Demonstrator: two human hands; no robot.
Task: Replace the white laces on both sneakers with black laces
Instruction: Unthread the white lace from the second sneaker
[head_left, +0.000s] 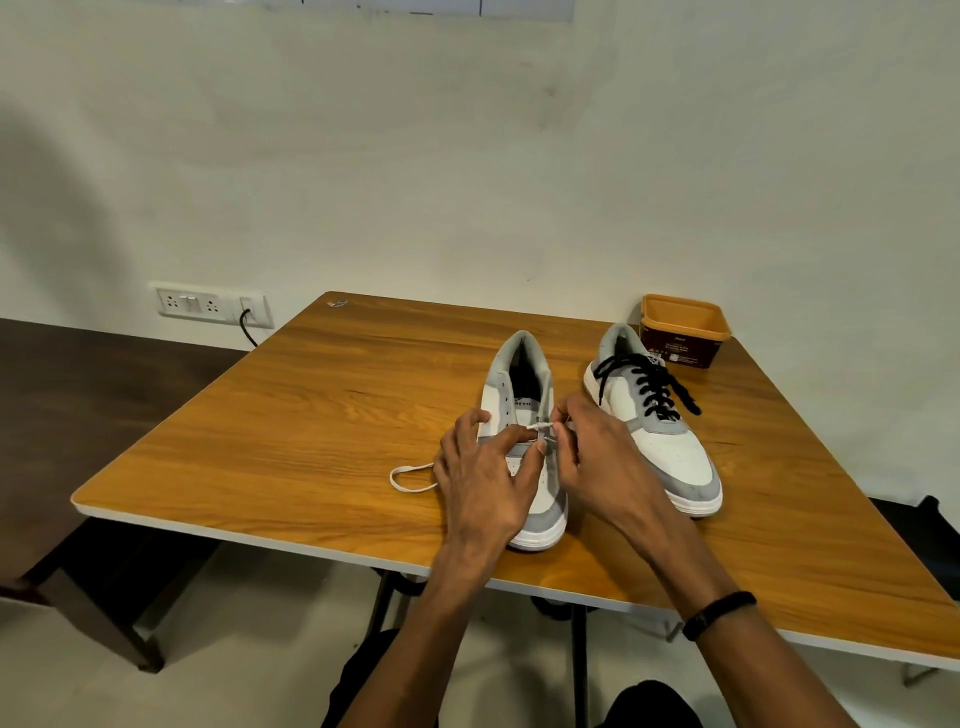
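At the far right corner of the wooden surface (311, 415), close against the wall, stands an orange tub (684, 328) with a dark label; its mouth is open toward the camera, and nothing shows inside it, though its floor is not plainly seen. Just in front of the tub and left of it sits the right-hand sneaker (655, 415), white and grey, already threaded with black laces (649, 387) whose loose ends spill over both its sides. Farther left of the tub, near the middle of the surface, is the second sneaker (524, 441), toe toward the person and nearly at the near edge. Most of its eyelets are bare, and a white lace (413, 478) runs out from its lower eyelets, looping onto the wood on the side away from the tub.

The left hand (483, 478) rests on this sneaker's side, fingers spread and lightly curved, the thumb pressing by the eyelets. The right hand (592, 462) has its thumb and forefinger pinched together on a short stretch of the white lace above the tongue; a black band circles its wrist.

Away from the tub, the whole left half of the surface lies bare as far as its pale-trimmed edges. Beyond the left edge are a dark wooden bench (78, 415) and a wall socket plate (210, 304) with a black cable plugged in.
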